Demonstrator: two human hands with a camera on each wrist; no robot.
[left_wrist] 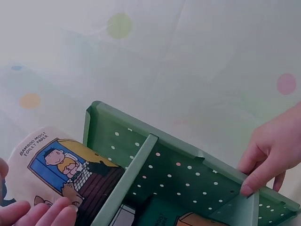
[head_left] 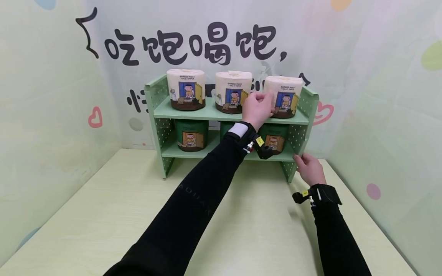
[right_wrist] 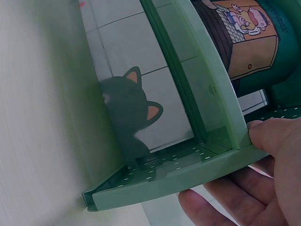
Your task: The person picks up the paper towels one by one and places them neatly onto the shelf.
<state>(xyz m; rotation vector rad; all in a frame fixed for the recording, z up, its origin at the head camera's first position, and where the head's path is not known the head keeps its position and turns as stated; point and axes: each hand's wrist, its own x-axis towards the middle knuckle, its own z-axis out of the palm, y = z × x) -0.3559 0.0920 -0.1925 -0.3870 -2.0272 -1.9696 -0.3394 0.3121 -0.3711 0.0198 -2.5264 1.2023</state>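
A green two-tier shelf with perforated side panels stands at the back of the table. Three white toilet paper rolls line its upper board, each printed with a cartoon figure. My left hand reaches between the middle roll and the right roll, its fingers at the right roll's left side. In the left wrist view, relaxed fingers overlap that roll's printed front. Low on the right, my right hand grips the shelf's side panel, thumb by the lower board and the other fingers outside.
Green rolls of the same cartoon design stand on the lower board, the middle one mostly hidden behind my left forearm. A printed cloth backdrop rises close behind the shelf and along both sides of the pale table.
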